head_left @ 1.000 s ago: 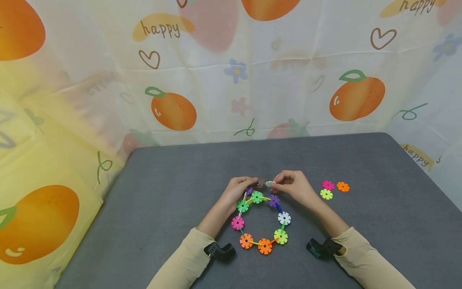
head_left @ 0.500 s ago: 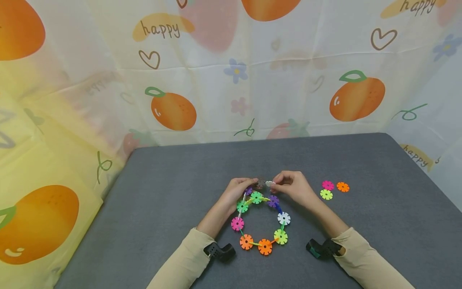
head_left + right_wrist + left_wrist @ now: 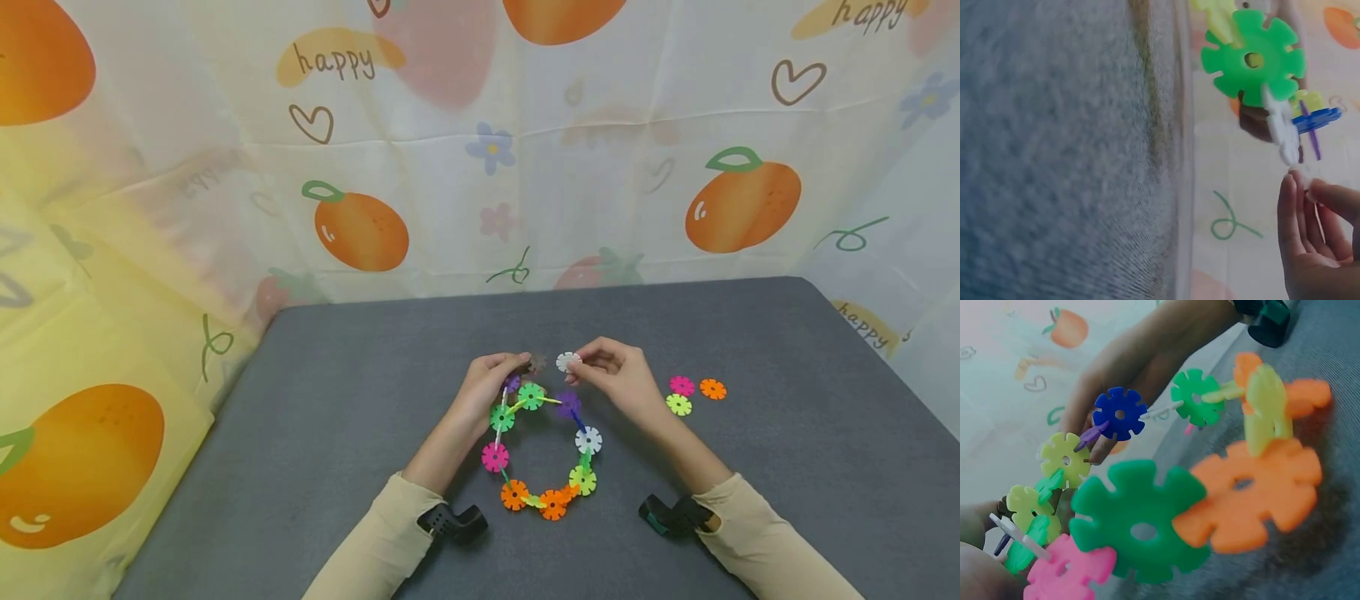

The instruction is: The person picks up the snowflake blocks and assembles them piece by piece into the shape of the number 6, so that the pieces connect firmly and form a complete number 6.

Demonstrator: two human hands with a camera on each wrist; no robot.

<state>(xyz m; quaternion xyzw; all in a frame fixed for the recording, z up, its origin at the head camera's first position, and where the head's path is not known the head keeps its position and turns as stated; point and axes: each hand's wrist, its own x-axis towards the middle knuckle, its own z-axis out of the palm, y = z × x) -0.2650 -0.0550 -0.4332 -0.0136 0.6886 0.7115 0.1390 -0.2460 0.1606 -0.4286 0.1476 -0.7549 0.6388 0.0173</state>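
Note:
In the head view a ring of linked, notched plastic discs (image 3: pixel 495 457) hangs between my hands, in orange, pink, green, white, purple and yellow. My left hand (image 3: pixel 480 392) pinches the ring's upper left, by a dark grey-brown disc (image 3: pixel 537 364). A loose white disc (image 3: pixel 567 362) is pinched between the thumb and fingers of my right hand (image 3: pixel 615 373), with a small gap to the dark one. The right wrist view shows the right fingertips (image 3: pixel 1291 187) on a pale piece. Close up in the left wrist view are green (image 3: pixel 1107 506) and orange discs (image 3: pixel 1291 481) of the ring.
Loose pink (image 3: pixel 682 385), orange (image 3: pixel 713 388) and yellow-green discs (image 3: pixel 678 405) lie right of the right hand. The table (image 3: pixel 360 367) has a dark grey cover. A printed curtain (image 3: pixel 442 208) hangs behind it. Black straps with cameras (image 3: pixel 457 523) sit on both wrists.
Both hands have risen slightly, and the ring's top has lifted with them. The white disc has moved up and turned its face to the head camera; the loose discs have stayed put.

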